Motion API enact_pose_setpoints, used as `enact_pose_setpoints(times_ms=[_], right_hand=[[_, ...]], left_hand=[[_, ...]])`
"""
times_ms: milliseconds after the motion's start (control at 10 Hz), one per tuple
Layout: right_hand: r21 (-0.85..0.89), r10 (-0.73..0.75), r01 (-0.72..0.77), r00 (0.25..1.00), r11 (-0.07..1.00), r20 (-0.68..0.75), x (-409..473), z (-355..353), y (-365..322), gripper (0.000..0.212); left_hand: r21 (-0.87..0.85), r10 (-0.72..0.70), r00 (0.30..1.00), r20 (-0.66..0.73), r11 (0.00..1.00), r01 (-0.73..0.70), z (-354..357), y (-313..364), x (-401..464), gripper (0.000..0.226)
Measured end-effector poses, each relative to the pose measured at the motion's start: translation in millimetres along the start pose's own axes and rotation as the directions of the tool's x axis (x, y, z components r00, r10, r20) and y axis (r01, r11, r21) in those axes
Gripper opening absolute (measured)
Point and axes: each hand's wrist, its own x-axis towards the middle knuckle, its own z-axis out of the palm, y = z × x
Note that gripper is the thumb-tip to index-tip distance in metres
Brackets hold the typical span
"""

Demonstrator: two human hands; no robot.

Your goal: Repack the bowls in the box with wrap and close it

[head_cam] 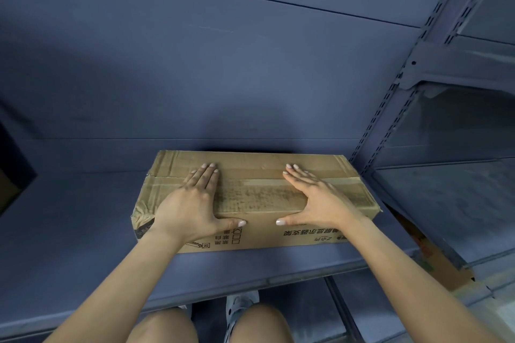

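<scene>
The closed box [256, 198] lies on a shelf [83, 203] under both hands: left hand [195, 203] and right hand [315, 200] spread flat, pressing its top. Contents hidden.

Shelf [83, 231] open left of box [250, 195]; upright post [390, 108] crowds right.
</scene>
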Motion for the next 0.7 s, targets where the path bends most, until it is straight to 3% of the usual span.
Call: enact_pose_setpoints(times_ms=[300, 400, 500, 600, 700], right_hand=[[-0.147, -0.012, 0.009, 1.0, 0.989, -0.017, -11.2, -4.8, -12.1, 0.125], [-0.198, -0.019, 0.018, 1.0, 0.98, 0.0, -14.8, -8.9, -15.0, 0.13], [-0.236, -0.011, -0.002, 0.999, 0.972, -0.053, -18.9, -15.6, -22.5, 0.123], [-0.231, -0.056, -0.001, 0.969, 0.973, -0.239, -25.4, -20.5, -34.1, 0.099], [-0.229, -0.072, -0.02, 0.919, 0.973, -0.386, -32.3, -24.6, -55.3, 0.088]], left_hand=[[0.022, -0.027, 0.999, 0.022, 0.999, 0.027, -10.3, 3.7, -3.3, 0.142], [0.067, 0.002, 1.0, 0.022, 0.998, -0.003, -18.4, 4.7, -6.8, 0.13], [0.075, 0.002, 0.999, -0.045, 0.997, 0.001, -39.7, 5.5, -10.9, 0.112], [0.097, -0.007, 0.987, -0.159, 0.995, 0.023, -65.9, 3.3, -17.1, 0.085], [0.145, 0.009, 0.965, -0.262, 0.989, 0.03, -93.5, 5.8, -21.4, 0.071]])
